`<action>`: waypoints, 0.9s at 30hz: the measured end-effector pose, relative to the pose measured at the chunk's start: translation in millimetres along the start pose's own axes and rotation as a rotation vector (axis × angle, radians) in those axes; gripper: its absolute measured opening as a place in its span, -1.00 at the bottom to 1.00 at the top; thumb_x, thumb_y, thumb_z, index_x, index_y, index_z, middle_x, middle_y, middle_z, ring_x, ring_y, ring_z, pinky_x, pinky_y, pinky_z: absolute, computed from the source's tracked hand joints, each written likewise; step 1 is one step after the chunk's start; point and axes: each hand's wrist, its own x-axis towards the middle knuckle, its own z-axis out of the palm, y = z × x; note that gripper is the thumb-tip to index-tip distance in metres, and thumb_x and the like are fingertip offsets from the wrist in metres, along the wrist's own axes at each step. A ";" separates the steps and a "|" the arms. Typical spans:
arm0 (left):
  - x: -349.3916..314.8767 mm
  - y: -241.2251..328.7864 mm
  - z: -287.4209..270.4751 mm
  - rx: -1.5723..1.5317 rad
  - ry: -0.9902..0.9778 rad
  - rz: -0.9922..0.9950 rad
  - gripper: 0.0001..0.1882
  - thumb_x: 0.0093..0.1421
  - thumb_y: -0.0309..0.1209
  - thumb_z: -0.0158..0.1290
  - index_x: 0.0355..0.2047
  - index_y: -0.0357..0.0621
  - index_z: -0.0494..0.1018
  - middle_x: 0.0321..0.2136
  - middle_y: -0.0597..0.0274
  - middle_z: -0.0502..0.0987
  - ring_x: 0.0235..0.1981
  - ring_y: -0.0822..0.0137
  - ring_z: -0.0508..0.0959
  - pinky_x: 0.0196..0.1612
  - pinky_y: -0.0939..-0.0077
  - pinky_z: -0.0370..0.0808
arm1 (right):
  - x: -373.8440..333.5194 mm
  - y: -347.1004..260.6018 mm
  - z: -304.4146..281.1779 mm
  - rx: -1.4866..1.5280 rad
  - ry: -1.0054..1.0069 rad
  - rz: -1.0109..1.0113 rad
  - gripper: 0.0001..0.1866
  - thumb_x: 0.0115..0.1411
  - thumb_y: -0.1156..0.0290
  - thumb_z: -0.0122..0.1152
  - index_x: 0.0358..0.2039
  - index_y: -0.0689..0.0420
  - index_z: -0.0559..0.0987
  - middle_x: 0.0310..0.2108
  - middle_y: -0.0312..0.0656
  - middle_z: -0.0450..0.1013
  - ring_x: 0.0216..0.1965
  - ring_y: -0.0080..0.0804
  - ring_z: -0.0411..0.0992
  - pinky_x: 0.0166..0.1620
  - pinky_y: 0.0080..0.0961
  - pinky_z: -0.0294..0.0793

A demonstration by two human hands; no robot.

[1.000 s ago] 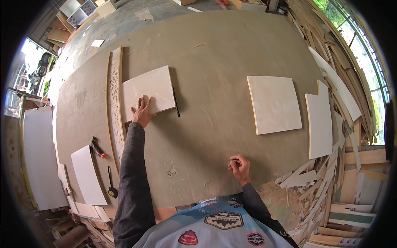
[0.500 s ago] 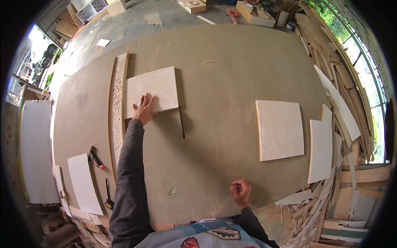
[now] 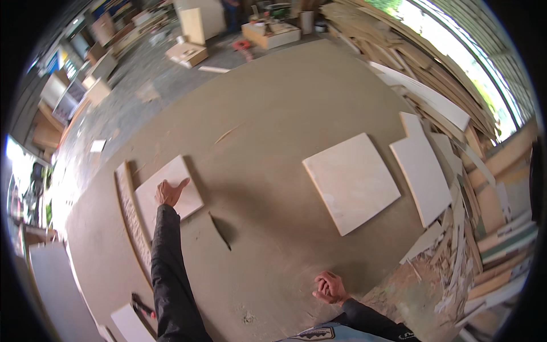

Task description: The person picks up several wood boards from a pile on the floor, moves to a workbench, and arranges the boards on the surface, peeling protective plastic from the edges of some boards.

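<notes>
Head view. Since the earlier frame the view has tilted up and the right hand (image 3: 330, 286) has drawn nearer the body. Three pale square panels lie on the brown worktable (image 3: 273, 131): the left panel (image 3: 171, 191), a middle panel (image 3: 350, 182) and a right panel (image 3: 423, 165). The left hand (image 3: 170, 192) rests flat, fingers spread, on the left panel beside a carved strip (image 3: 132, 219). The right hand is curled shut; contents cannot be told. Bare tabletop separates the panels.

Left hand (image 3: 170, 192) flat on small square panel (image 3: 168, 195), far left of desk (image 3: 273, 114). Long strip (image 3: 132, 219) lies just left of that panel. Right hand (image 3: 329, 286) near front edge, curled. Larger square panel (image 3: 350, 182) right of centre; another board (image 3: 424, 168) just right of it.
</notes>
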 end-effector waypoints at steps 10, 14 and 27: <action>44.1 82.0 53.3 0.231 0.084 -0.006 0.27 -0.03 0.01 0.32 0.54 0.24 -0.28 0.50 -0.13 -0.13 0.46 -0.40 -0.05 0.14 -0.79 0.13 | -16.1 3.6 -7.5 -0.031 0.005 0.007 -0.59 0.06 0.21 0.40 -0.24 0.18 0.44 -0.38 -0.21 0.35 -0.57 -0.47 0.43 -0.46 -0.49 0.48; 167.9 -60.8 18.8 0.553 0.585 0.265 -0.26 0.17 -0.06 0.08 0.30 -0.11 0.18 0.24 -0.21 0.30 0.15 -0.40 0.42 0.05 -0.54 0.36 | -7.1 8.5 -5.7 0.005 0.005 -0.212 -0.61 0.04 0.25 0.38 -0.29 0.16 0.39 -0.40 -0.21 0.32 -0.58 -0.37 0.41 -0.44 -0.40 0.45; -145.9 -13.2 -162.0 -0.071 0.732 0.746 -0.27 0.10 -0.67 -0.07 0.36 -0.32 0.25 0.32 -0.23 0.33 0.31 -0.11 0.38 0.35 0.24 0.27 | 6.5 47.9 11.9 0.262 -0.180 -0.210 -0.70 0.04 0.29 0.38 -0.33 0.18 0.51 -0.37 -0.21 0.47 -0.51 -0.42 0.46 -0.45 -0.37 0.41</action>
